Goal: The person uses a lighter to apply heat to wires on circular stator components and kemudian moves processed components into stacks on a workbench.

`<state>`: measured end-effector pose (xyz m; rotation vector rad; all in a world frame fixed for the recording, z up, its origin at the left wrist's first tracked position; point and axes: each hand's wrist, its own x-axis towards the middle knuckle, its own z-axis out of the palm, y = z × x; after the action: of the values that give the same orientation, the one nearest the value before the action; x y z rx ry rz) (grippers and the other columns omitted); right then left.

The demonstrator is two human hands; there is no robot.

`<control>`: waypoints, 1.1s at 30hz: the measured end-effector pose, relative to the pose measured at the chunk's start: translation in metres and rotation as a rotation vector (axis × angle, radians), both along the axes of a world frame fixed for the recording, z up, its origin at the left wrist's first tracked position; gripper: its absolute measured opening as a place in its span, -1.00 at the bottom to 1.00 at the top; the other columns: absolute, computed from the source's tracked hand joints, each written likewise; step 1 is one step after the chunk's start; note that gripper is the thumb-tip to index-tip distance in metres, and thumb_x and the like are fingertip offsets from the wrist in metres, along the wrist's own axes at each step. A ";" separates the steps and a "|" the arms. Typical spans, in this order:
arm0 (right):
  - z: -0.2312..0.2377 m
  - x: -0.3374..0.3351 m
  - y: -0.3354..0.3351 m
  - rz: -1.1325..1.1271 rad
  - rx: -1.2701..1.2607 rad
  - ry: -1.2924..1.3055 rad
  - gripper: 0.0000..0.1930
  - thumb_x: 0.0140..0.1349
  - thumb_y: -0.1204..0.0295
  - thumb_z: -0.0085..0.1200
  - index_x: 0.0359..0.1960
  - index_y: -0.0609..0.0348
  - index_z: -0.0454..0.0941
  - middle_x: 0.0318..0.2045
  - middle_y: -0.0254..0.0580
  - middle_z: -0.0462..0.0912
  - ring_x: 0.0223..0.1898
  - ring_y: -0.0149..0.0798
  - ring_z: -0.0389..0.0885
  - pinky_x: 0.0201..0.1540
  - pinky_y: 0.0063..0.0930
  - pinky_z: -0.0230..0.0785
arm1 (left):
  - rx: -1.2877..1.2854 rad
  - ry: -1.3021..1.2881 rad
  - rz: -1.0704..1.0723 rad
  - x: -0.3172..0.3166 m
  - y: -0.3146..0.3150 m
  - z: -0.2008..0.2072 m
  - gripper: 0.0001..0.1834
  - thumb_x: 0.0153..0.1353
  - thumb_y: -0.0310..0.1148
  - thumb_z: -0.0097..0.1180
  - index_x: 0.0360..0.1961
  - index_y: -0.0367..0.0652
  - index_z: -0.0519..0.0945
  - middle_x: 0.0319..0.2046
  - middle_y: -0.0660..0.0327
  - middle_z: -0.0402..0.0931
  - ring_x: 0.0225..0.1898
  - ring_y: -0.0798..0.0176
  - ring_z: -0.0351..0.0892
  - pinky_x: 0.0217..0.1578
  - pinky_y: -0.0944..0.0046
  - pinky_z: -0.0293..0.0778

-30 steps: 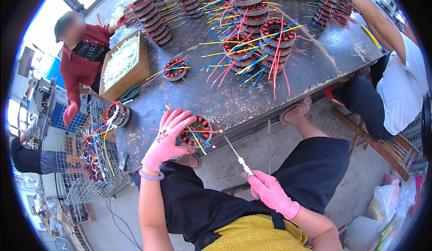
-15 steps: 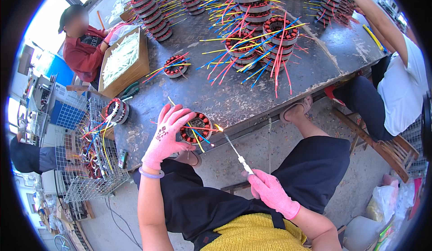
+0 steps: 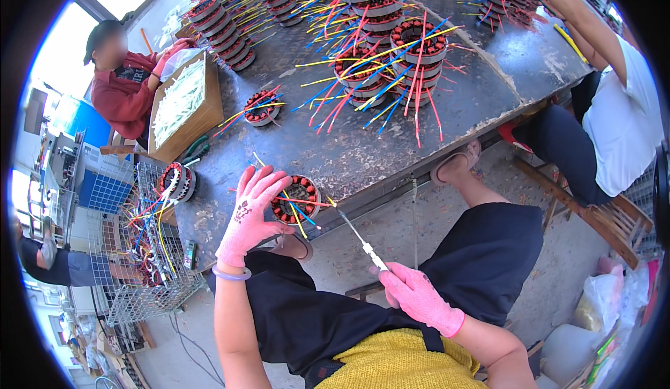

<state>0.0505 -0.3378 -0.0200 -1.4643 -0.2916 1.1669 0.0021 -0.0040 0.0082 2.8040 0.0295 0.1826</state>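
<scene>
My left hand, in a pink glove, wraps round the near left side of a wound motor stator at the table's front edge, thumb below and fingers above. Red, blue and yellow wires stick out of this stator's ring. In my right hand, also gloved, is a slim torch with a white handle and a thin metal tube. A small flame shows at its tip, close to the end of a red wire on the stator's right side.
Tall stacks of wired stators stand on the dark table. A single stator and another with white sleeves sit farther left. A carton holds white tubes. A wire basket hangs low left. Co-workers sit at both sides.
The view has shifted slightly, so the table appears a little farther left. My left hand stays on the stator; the torch tip stays near the red wire, its flame looking smaller.
</scene>
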 end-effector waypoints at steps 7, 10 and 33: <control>0.002 0.002 0.000 0.018 -0.004 -0.003 -0.62 0.51 0.24 -0.13 0.10 0.30 0.48 -0.59 -0.40 0.39 -0.56 -0.55 0.34 -0.47 -0.54 0.27 | -0.001 0.028 0.006 0.000 0.001 0.001 0.02 -0.47 -0.35 0.53 0.24 -0.04 0.49 0.29 0.26 0.40 0.45 0.06 0.13 0.49 -0.06 -0.10; 0.001 0.001 -0.002 0.013 0.002 0.004 -0.62 0.51 0.23 -0.14 0.10 0.30 0.48 -0.58 -0.40 0.40 -0.56 -0.54 0.35 -0.46 -0.53 0.28 | -0.007 0.030 0.000 0.001 0.000 0.002 0.02 -0.46 -0.36 0.53 0.25 -0.04 0.49 0.30 0.26 0.39 0.45 0.07 0.13 0.49 -0.05 -0.11; -0.004 -0.001 -0.001 0.032 0.015 -0.019 -0.62 0.51 0.22 -0.15 0.10 0.29 0.48 -0.55 -0.36 0.42 -0.53 -0.51 0.38 -0.43 -0.49 0.32 | 0.017 0.036 -0.008 0.001 0.003 0.000 0.00 -0.40 -0.25 0.51 0.27 -0.03 0.47 0.31 0.26 0.39 0.44 0.06 0.15 0.48 -0.06 -0.10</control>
<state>0.0490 -0.3392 -0.0243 -1.4633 -0.3367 1.1747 0.0026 -0.0012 0.0083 2.8241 0.0255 0.1314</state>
